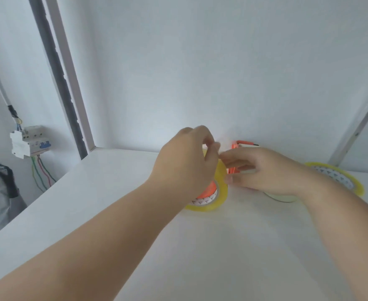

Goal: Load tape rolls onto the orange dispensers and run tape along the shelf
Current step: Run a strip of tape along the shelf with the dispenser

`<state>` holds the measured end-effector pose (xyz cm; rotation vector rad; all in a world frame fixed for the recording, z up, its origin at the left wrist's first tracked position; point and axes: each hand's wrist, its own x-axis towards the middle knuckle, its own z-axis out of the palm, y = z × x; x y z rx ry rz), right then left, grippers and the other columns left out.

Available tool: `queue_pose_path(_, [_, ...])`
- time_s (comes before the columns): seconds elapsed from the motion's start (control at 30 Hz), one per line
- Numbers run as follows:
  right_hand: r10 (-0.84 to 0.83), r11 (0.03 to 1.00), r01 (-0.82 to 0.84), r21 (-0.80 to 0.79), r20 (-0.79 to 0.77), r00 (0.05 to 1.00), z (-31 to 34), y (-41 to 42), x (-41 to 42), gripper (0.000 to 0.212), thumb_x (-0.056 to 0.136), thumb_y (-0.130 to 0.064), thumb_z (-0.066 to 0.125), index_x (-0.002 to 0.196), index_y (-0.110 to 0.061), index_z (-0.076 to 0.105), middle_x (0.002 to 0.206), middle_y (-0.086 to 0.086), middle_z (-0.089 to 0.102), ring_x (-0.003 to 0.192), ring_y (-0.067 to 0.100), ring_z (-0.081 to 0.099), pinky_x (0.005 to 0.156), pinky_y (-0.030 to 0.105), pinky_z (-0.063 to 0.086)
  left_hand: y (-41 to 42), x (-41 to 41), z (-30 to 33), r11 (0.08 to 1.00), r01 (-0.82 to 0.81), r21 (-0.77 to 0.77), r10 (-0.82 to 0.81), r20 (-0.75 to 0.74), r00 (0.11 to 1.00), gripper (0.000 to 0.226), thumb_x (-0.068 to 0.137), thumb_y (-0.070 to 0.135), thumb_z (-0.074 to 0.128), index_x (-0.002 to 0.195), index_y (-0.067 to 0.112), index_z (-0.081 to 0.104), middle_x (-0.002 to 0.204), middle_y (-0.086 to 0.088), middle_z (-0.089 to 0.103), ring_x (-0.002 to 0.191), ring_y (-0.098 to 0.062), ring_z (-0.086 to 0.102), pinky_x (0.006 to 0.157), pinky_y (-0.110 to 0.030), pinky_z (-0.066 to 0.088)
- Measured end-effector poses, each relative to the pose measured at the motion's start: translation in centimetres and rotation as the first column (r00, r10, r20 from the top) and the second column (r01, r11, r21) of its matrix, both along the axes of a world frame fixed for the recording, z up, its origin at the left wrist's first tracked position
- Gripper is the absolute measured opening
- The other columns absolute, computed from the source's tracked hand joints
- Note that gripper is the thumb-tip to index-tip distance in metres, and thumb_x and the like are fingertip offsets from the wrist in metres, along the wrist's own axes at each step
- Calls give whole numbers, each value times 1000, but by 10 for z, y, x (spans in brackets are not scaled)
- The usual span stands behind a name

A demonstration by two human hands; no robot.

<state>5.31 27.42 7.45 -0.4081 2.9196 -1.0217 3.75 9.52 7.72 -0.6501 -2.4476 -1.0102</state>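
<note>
Two hands meet near the back of the white shelf (117, 213), close to the rear wall (200, 72). Left hand (186, 164) fingers curled, pinching at the top of a yellow tape roll (218, 192) seated on an orange dispenser (207, 193). Right hand (263, 170) curled round a second orange dispenser (240, 145); grip partly hidden. Another tape roll (339, 178) lies flat by the right edge. Open shelf surface in front; left edge drops off toward a breaker box (29, 141).
</note>
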Motion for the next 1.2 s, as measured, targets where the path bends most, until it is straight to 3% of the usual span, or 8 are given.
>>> queue_pose_path(0.1, [-1,999,1,-38,-22,1000,-5,-15,-3,66,74,-43,75,133,-37,47,123,-22,58,115,-4,53,102,32,44,-6,-7,6,995,19,102,-24,52,998,14,96,31,43,95,20,52,98,6,61,87,-15,59,73,-29,47])
queue_pose_path(0.23, [25,1000,-25,1,-66,998,-8,-35,-7,74,68,-38,81,122,-57,36,118,-36,48,107,-20,46,84,4,42,-15,-20,4,969,33,244,-59,100,993,12,97,29,40,92,20,47,93,5,63,83,-16,62,71,-29,48])
queue_pose_path(0.37, [-86,995,77,-68,-151,985,-20,-45,-17,74,74,-41,74,133,-50,31,111,-17,54,98,-4,55,84,18,44,-30,-38,3,907,-6,420,-45,111,993,16,95,27,40,80,30,41,91,4,65,86,-20,65,78,-46,55])
queue_pose_path(0.53, [-105,993,90,-72,-246,964,-28,-47,-23,52,82,-33,69,123,-48,41,106,-32,49,95,-10,51,82,16,40,-65,-60,14,830,-145,538,68,161,985,19,97,24,37,78,28,39,86,9,62,79,-16,67,75,-48,57])
queue_pose_path(0.73, [-121,992,104,-72,-296,947,-31,-46,-33,42,80,-33,69,108,-51,42,107,-14,57,94,5,57,82,26,46,-101,-82,0,815,-296,499,181,266,947,14,93,30,39,79,28,43,88,5,64,85,-18,67,80,-49,56])
queue_pose_path(0.93, [-183,983,166,-78,-317,931,-31,-47,-34,85,74,-39,73,128,-59,10,117,-8,52,94,10,58,87,32,47,-117,-88,-14,860,-366,355,252,328,911,17,92,32,41,94,19,51,95,2,65,89,-20,63,61,-31,44])
queue_pose_path(1.07, [-127,992,127,-23,-338,933,-30,-50,-33,101,77,-36,73,121,-68,-12,136,-13,30,113,7,41,96,27,34,-99,-85,-19,887,-275,372,128,374,919,12,91,30,43,84,22,49,86,3,68,83,-23,68,76,-43,55])
queue_pose_path(1.2, [-120,993,108,-53,-344,931,-31,-48,-34,105,71,-38,78,120,-69,-10,135,-14,25,119,9,40,99,27,32,-73,-79,-25,899,-180,399,-11,432,902,13,93,25,42,82,21,47,85,5,68,71,-19,72,79,-48,57])
